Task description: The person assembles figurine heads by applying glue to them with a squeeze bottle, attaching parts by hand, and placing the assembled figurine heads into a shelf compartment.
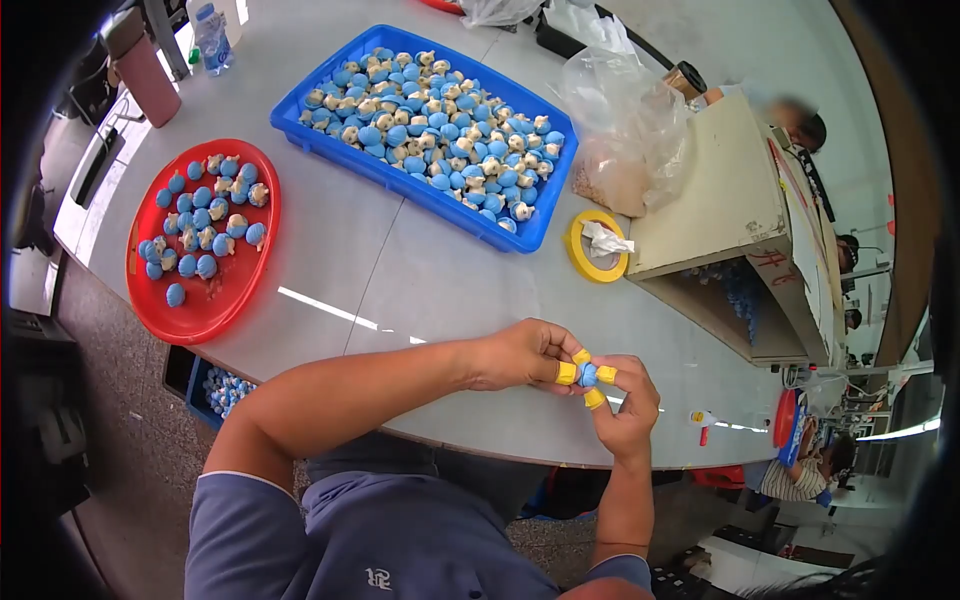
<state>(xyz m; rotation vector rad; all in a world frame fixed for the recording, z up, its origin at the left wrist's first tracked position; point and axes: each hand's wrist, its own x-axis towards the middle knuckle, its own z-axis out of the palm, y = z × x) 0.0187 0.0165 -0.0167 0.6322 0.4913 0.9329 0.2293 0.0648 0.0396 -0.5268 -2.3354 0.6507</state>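
My left hand [527, 357] and my right hand [627, 402] meet over the near part of the table. Yellow tape wraps the thumb and a finger of each. Pinched between these fingertips is a small blue shell-shaped piece [587, 375]; its underside is hidden by the fingers. Beyond them, a blue tray [400, 187] is filled with many small blue-and-cream shell figures [440, 120]. At the left, a red round tray [215, 300] carries several similar figures, spaced apart.
Right of the blue tray lie a yellow tape roll [580, 255] with crumpled tissue and a clear plastic bag [630, 120]. An open-fronted box [690, 225] stands at the right. A pink bottle [145, 75] and water bottle [212, 42] stand far left. Another bin [205, 395] sits below the table edge.
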